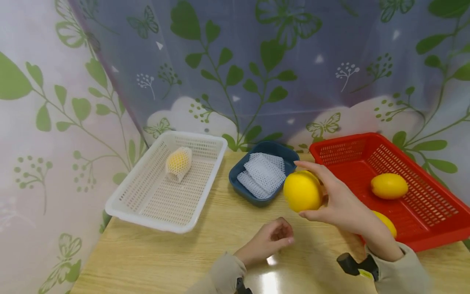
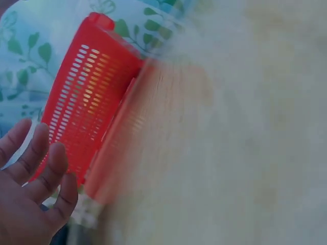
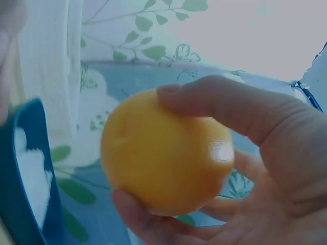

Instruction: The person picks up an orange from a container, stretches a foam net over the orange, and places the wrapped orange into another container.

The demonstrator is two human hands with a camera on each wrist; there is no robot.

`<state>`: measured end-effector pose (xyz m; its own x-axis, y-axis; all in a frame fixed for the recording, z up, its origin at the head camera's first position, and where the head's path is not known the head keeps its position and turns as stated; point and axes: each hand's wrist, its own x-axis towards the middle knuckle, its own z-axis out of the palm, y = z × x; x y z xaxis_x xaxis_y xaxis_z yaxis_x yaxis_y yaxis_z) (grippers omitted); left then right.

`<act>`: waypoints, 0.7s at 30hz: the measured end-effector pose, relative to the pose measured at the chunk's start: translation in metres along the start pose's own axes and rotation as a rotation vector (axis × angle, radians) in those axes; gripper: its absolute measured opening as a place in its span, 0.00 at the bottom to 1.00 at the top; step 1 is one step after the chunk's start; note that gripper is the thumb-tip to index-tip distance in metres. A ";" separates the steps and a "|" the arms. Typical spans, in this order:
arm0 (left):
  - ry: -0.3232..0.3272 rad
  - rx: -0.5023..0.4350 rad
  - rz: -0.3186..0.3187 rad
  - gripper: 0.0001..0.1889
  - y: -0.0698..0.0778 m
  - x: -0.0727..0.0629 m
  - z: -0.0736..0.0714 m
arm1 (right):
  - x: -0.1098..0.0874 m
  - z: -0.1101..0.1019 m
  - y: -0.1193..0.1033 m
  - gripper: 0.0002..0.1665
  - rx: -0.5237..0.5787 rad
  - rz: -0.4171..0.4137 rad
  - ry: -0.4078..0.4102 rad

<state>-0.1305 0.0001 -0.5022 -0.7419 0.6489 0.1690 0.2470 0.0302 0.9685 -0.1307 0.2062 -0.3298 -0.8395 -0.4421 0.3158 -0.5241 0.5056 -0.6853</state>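
Observation:
My right hand (image 1: 345,206) holds a yellow lemon (image 1: 302,190) between thumb and fingers, above the table between the blue bowl and the red basket. In the right wrist view the thumb lies on one side of the lemon (image 3: 163,158) and fingertips on the other. Below it my left hand (image 1: 266,241) hovers low over the table, fingers loosely curled and holding nothing. The left wrist view shows its fingers (image 2: 56,173) apart. White foam net sleeves (image 1: 264,175) lie piled in the blue bowl (image 1: 269,148).
On the right stands a red basket (image 1: 433,237) with a lemon (image 1: 389,186) and another lemon (image 1: 385,223) partly behind my right wrist. A white basket (image 1: 158,222) on the left holds a net-wrapped yellow fruit (image 1: 178,163). A patterned curtain (image 1: 235,61) hangs behind the wooden table (image 1: 165,261).

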 end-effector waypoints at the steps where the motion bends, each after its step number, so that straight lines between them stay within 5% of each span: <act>1: -0.002 -0.006 -0.002 0.08 -0.003 -0.002 0.000 | 0.000 0.005 0.001 0.63 0.022 0.000 0.003; 11: -0.002 -0.087 0.055 0.15 -0.023 -0.022 -0.008 | -0.004 0.046 0.009 0.67 0.152 -0.040 0.031; 15: -0.004 -0.088 0.094 0.26 -0.027 -0.024 -0.009 | -0.009 0.062 0.019 0.65 0.201 -0.038 0.047; 21: 0.093 -0.162 0.077 0.45 -0.027 -0.029 -0.011 | -0.018 0.090 0.044 0.65 0.263 0.001 0.033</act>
<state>-0.1225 -0.0274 -0.5314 -0.7806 0.5718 0.2523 0.2074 -0.1439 0.9676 -0.1255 0.1696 -0.4246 -0.8465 -0.4152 0.3333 -0.4717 0.2946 -0.8311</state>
